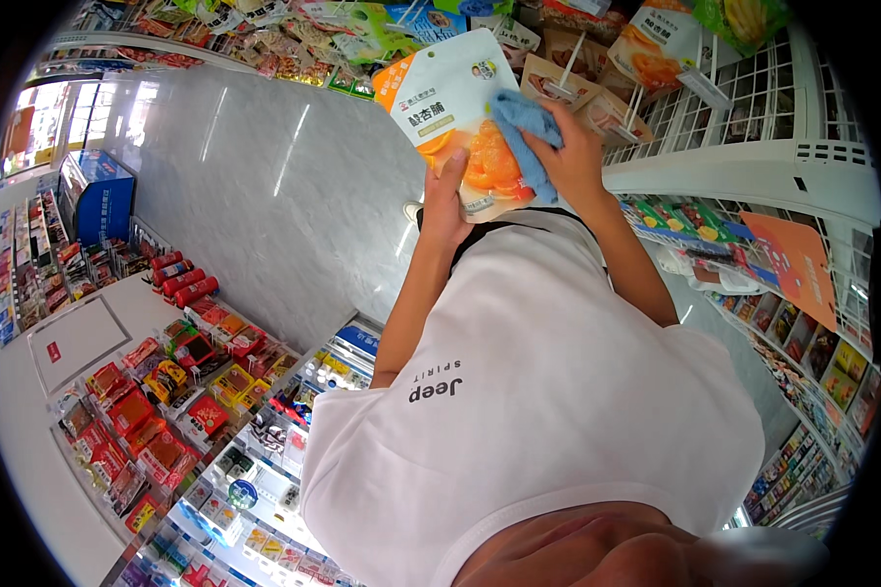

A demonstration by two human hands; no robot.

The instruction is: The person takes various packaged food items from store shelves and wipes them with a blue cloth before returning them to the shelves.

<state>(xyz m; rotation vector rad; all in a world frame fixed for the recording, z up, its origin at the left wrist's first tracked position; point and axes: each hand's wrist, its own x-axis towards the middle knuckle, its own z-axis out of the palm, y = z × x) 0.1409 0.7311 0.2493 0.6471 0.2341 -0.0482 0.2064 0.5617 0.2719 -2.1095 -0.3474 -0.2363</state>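
A white and orange pouch of dried fruit is held up in front of my body, its printed front towards the camera. My left hand grips its lower edge, with the thumb over the front. In my right hand is a blue cloth, pressed against the pouch's right side. The cloth covers part of that side and hides some of the fruit picture. Whether the right fingers also reach behind the pouch cannot be seen.
Just beyond the pouch, snack bags hang on metal hooks from a white wire rack. Grey tiled floor stretches to the left. Red fire extinguishers stand near a wall of packaged snacks. A blue box lies farther off.
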